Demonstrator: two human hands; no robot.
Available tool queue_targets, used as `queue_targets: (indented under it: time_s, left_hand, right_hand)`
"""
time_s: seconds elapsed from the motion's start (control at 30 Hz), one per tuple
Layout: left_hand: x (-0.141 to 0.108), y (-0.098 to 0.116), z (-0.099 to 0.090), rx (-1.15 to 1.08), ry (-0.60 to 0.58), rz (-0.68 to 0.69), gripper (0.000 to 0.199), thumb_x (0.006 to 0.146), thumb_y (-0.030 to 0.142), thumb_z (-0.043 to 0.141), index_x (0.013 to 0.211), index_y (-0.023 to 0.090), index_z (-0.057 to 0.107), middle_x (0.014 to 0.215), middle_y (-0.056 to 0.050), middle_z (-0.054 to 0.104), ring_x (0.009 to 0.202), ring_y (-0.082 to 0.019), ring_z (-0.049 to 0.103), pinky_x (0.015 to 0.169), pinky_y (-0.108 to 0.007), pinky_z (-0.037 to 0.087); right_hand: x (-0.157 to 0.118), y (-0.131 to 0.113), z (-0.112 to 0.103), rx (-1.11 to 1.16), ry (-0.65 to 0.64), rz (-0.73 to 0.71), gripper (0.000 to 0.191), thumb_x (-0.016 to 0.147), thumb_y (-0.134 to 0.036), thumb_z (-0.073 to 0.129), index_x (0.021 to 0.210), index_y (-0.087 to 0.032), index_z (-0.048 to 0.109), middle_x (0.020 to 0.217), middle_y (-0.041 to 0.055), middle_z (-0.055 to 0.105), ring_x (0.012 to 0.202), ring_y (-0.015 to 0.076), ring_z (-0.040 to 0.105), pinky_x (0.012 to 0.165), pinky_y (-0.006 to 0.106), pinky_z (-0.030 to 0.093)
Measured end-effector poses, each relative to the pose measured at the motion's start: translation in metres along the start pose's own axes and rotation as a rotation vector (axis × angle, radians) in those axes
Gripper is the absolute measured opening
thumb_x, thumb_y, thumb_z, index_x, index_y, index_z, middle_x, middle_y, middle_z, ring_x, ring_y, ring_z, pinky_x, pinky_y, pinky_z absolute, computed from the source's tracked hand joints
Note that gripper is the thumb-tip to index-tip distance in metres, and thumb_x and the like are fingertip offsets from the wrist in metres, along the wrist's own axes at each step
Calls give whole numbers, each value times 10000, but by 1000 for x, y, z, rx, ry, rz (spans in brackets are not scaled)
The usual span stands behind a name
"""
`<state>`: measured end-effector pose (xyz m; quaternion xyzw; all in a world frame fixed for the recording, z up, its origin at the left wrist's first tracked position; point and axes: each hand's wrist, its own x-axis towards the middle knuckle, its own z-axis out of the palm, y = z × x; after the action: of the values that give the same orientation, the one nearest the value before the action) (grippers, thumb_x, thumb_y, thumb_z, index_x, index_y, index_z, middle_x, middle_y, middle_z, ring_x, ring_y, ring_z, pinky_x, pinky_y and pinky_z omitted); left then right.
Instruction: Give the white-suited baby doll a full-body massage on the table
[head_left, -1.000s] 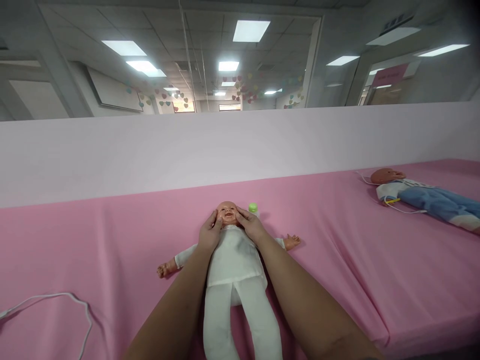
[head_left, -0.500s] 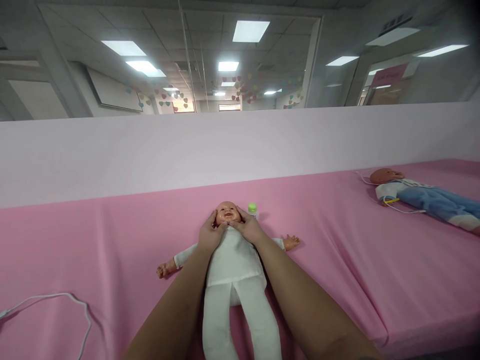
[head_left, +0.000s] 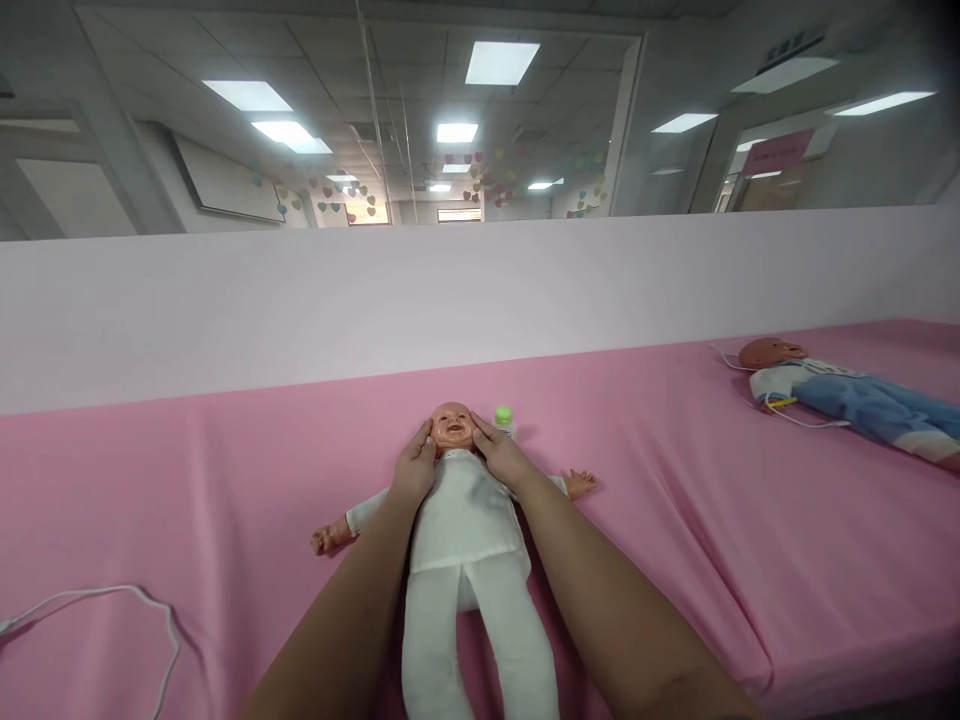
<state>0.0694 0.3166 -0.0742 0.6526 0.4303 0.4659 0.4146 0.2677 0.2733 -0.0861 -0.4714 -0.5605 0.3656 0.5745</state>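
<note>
A baby doll [head_left: 469,515] in white clothes lies on its back on a pink-covered surface, face up, its arms spread to both sides. My left hand [head_left: 417,462] rests against the left side of the doll's head, and my right hand [head_left: 498,450] against the right side. Together they hold the head [head_left: 452,427] between them. The fingertips are partly hidden beside the head. A small bottle with a green cap [head_left: 503,415] stands just behind my right hand.
A second doll [head_left: 847,400] in blue and white clothes lies at the right, with thin white tubing around it. A white cable [head_left: 112,590] curves over the pink cloth [head_left: 285,450] at the lower left. Behind rises a white wall [head_left: 375,300] below glass.
Both thumbs have moved from under the doll's chin out to the sides of its head, uncovering the neck and collar. The doll has shifted very slightly left.
</note>
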Motion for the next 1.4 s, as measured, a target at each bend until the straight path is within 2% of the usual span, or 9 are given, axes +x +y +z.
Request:
queue_targets:
  time_s: [0.27, 0.37, 0.5, 0.67, 0.83, 1.07, 1.27, 1.4]
  left_hand:
    - [-4, 5, 1, 60, 13, 20, 559, 1018, 440, 545, 1520, 194, 527, 1580, -79, 505, 1487, -241, 446, 1262, -405, 302]
    - [-4, 5, 2, 115, -1, 30, 696, 957, 482, 642, 1561, 182, 466, 1571, -107, 515, 1455, -270, 489, 1237, -421, 345]
    - [-4, 7, 4, 145, -24, 17, 840, 885, 454, 733, 1597, 163, 396, 1552, -140, 536, 1369, -287, 580, 1163, -409, 439]
    - [-4, 8, 5, 228, -2, 50, 804, 893, 443, 712, 1583, 152, 421, 1534, -148, 556, 1347, -296, 592, 1149, -419, 444]
    - [-3, 2, 5, 170, 1, 74, 751, 926, 456, 666, 1575, 158, 434, 1546, -145, 544, 1415, -292, 531, 1191, -418, 397]
    - [-2, -3, 4, 180, 9, 82, 673, 983, 493, 563, 1564, 170, 454, 1600, -125, 480, 1493, -264, 434, 1253, -414, 296]
    - [-4, 1, 4, 199, 38, 69, 608, 1040, 500, 427, 1535, 154, 501, 1586, -120, 500, 1493, -244, 436, 1261, -389, 283]
    - [-6, 5, 4, 211, 29, 69, 643, 1025, 527, 457, 1549, 155, 482, 1590, -119, 493, 1488, -256, 443, 1256, -399, 296]
  right_hand:
    - [-1, -5, 5, -101, 87, -27, 692, 975, -717, 466, 1523, -298, 517, 1580, 32, 518, 1488, 242, 449, 1271, 460, 289]
    - [-5, -12, 6, -190, 79, -10, 765, 914, -693, 608, 1559, -309, 461, 1566, 40, 536, 1458, 268, 489, 1249, 469, 333]
    - [-9, -19, 9, -270, 107, 22, 929, 797, -630, 783, 1582, -285, 423, 1540, 64, 563, 1400, 293, 550, 1196, 456, 416]
    - [-10, -20, 11, -310, 122, 23, 894, 842, -588, 751, 1593, -249, 405, 1552, 75, 549, 1420, 279, 532, 1204, 434, 406]
    - [-7, -14, 7, -250, 73, 17, 851, 894, -607, 685, 1601, -241, 384, 1574, 82, 519, 1435, 274, 518, 1216, 444, 388]
    - [-5, -8, 5, -172, 75, -39, 721, 948, -678, 562, 1550, -291, 476, 1581, 27, 506, 1487, 254, 453, 1269, 456, 301]
    - [-4, -9, 8, -213, 132, -56, 688, 993, -701, 431, 1521, -270, 525, 1569, 39, 525, 1479, 252, 464, 1268, 454, 307]
    - [-6, -13, 9, -239, 115, -66, 670, 1001, -687, 428, 1526, -281, 520, 1580, 44, 515, 1477, 259, 463, 1264, 468, 309]
